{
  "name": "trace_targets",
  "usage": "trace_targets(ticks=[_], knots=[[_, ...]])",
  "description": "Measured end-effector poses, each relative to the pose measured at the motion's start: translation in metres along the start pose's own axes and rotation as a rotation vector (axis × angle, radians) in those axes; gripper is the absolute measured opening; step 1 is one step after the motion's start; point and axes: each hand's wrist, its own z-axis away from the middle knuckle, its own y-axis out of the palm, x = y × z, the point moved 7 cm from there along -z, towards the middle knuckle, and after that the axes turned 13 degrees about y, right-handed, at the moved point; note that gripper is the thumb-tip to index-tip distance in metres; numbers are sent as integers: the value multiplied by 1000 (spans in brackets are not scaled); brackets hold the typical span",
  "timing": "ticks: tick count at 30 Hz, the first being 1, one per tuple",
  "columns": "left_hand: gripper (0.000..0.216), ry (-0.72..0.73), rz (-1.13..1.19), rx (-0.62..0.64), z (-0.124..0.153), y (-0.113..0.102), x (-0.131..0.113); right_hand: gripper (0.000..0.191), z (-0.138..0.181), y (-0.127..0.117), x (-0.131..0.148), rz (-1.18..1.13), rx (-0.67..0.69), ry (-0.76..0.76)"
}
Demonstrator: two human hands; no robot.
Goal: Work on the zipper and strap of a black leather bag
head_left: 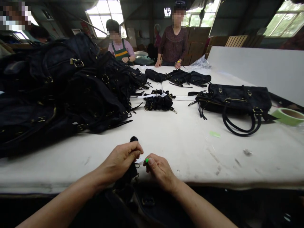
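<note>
My left hand (122, 160) is closed around a black strap (133, 139) at the near edge of the white table (185, 139); the strap's end sticks up above my fingers and the rest hangs down over the edge. My right hand (160, 169) is beside it, fingers pinched on a small white tag (139, 160), with a bit of green tape (147, 160) on the thumb. Below both hands a black bag (142, 202) with metal buckles rests at the table edge, mostly in shadow.
A big pile of black bags (61, 91) fills the left of the table. A single black handbag (235, 99) lies at right, beside a green tape roll (288, 115). A bundle of black straps (159, 101) sits mid-table. Two people stand at the far end.
</note>
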Motion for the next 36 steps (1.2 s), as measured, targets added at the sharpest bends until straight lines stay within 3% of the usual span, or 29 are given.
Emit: trace_targets(ticks=[8, 14, 36], knots=[[16, 18, 100, -22, -6, 5, 12, 42, -4, 4, 3, 27, 31, 8], [14, 52, 177, 52, -15, 12, 13, 38, -8, 9, 5, 133, 6, -39], [17, 220, 2, 75, -31, 18, 7, 36, -3, 3, -7, 130, -125, -45]])
